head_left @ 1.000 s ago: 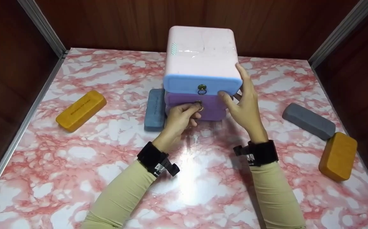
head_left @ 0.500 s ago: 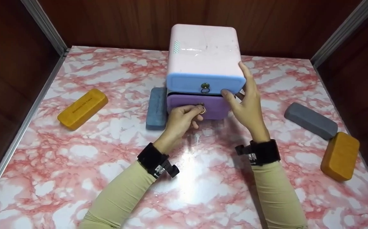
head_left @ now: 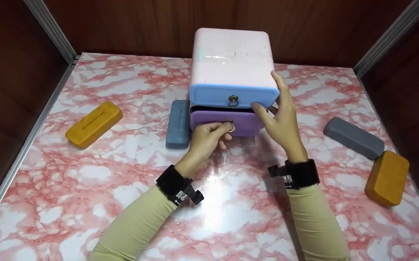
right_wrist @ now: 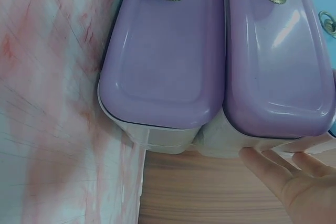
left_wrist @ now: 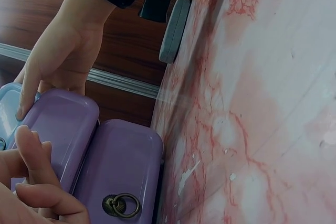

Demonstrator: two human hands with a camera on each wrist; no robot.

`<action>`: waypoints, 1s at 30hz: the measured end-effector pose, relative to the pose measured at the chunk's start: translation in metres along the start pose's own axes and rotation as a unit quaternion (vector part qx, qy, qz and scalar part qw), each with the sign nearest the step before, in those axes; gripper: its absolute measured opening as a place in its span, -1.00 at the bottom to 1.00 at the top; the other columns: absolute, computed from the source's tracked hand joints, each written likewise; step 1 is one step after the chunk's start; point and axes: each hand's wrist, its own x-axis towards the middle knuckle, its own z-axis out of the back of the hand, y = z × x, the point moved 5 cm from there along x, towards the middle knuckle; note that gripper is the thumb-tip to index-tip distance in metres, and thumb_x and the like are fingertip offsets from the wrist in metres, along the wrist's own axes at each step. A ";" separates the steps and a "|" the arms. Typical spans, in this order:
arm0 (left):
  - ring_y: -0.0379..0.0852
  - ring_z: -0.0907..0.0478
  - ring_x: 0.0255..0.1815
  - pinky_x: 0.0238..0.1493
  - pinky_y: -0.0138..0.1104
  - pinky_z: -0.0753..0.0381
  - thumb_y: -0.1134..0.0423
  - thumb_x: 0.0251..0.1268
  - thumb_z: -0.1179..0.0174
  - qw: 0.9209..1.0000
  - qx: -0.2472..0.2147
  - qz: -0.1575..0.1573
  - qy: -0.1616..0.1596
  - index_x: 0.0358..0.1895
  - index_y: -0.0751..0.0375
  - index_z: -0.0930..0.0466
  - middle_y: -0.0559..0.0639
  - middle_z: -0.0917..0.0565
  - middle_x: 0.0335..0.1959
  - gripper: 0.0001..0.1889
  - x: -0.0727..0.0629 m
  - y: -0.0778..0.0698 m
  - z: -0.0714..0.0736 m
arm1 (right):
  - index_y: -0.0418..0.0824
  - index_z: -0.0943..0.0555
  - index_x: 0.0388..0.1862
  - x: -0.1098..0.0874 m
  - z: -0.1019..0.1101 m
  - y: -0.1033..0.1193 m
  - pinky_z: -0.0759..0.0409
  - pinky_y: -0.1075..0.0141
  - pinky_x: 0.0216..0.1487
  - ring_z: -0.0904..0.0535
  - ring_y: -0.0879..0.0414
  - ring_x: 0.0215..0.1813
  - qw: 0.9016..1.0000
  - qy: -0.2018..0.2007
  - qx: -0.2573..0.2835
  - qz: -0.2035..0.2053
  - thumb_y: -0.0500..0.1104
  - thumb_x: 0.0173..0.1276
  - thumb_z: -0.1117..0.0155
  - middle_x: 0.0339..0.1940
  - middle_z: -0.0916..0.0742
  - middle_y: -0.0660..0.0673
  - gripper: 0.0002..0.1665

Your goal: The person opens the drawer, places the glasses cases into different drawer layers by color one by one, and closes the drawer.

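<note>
- One stack (head_left: pixel 233 58) of three drawers stood near the back of the table (head_left: pixel 122 203): one blue drawer (head_left: pixel 213 95), one middle purple drawer (head_left: pixel 248 125), one bottom purple drawer (left_wrist: pixel 126 161).
- The left hand (head_left: pixel 208 140) pinched one ring (head_left: pixel 233 128) on the middle purple drawer, which stuck out a bit.
- The right hand (head_left: pixel 282 121) pressed the stack's right side, fingers straight, thumb on the blue drawer.
- Four cases lay there: one blue case (head_left: pixel 177 125) beside the stack, one left yellow case (head_left: pixel 94 124), one gray case (head_left: pixel 354 137), one right yellow case (head_left: pixel 387 178).

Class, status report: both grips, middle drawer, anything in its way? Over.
Left grip pinching ring of middle drawer; right grip braced on cabinet. Middle drawer slightly open. Blue case left of cabinet, seemingly out of the way.
</note>
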 end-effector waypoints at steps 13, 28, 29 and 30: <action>-0.28 -0.54 -0.68 -0.57 -0.37 -0.59 0.10 0.48 -0.37 1.000 -0.020 0.008 -0.004 -0.09 0.10 -0.86 0.00 -0.78 -0.42 -0.81 -0.009 0.002 0.005 | 0.07 -0.20 0.73 0.003 -0.001 0.002 -0.69 -0.02 0.29 -0.54 -0.04 0.46 1.000 0.001 -0.001 -0.003 -0.10 0.49 -0.44 0.60 -0.40 -0.05 -0.06; -0.25 -0.54 -0.70 -0.55 -0.33 -0.63 0.11 0.48 -0.37 1.000 -0.026 -0.004 0.004 -0.14 0.19 -0.87 -0.01 -0.76 -0.48 -0.79 -0.016 0.005 0.002 | 0.08 -0.21 0.73 0.001 0.000 0.001 -0.68 -0.07 0.30 -0.52 -0.05 0.47 1.000 -0.001 0.005 -0.015 -0.11 0.49 -0.44 0.61 -0.39 -0.06 -0.06; -0.25 -0.54 -0.70 -0.55 -0.32 -0.63 0.11 0.48 -0.37 1.000 -0.025 -0.005 0.004 -0.14 0.18 -0.87 -0.02 -0.76 -0.49 -0.79 -0.016 0.004 0.001 | 0.09 -0.21 0.72 0.001 0.000 0.001 -0.68 -0.07 0.30 -0.52 -0.05 0.47 1.000 -0.001 0.005 -0.016 -0.11 0.50 -0.44 0.61 -0.39 -0.06 -0.06; -0.25 -0.54 -0.70 -0.54 -0.32 -0.64 0.11 0.48 -0.37 1.000 -0.025 -0.005 0.005 -0.14 0.18 -0.87 -0.02 -0.76 -0.49 -0.79 -0.017 0.005 0.001 | 0.09 -0.21 0.72 0.001 0.000 0.002 -0.67 -0.07 0.30 -0.52 -0.05 0.47 1.000 -0.001 0.005 -0.017 -0.10 0.50 -0.43 0.61 -0.38 -0.06 -0.07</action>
